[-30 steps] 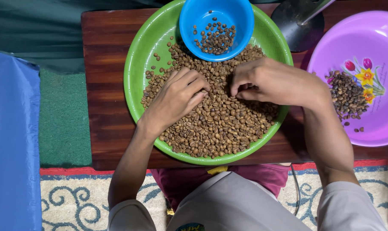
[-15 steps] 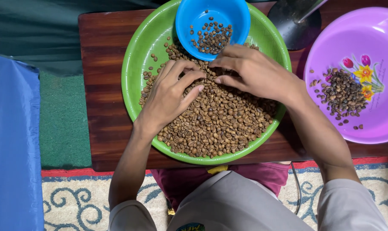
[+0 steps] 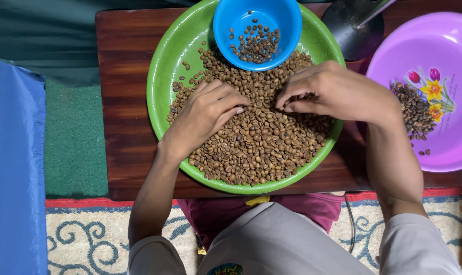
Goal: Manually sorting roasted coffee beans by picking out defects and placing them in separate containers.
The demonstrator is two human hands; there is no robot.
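Matte brown coffee beans lie heaped in a glossy round green plastic tray on the dark wooden table. The left hand rests half-curled on the heap; the right hand pinches its fingertips among the beans. A smooth blue bowl holding a few beans sits at the tray's far edge.

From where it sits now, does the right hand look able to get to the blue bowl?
Probably yes. The right hand rests on the coffee beans in the green tray, and the blue bowl stands just beyond its fingertips, open on top. Nothing lies between them; the left hand is off to the side.
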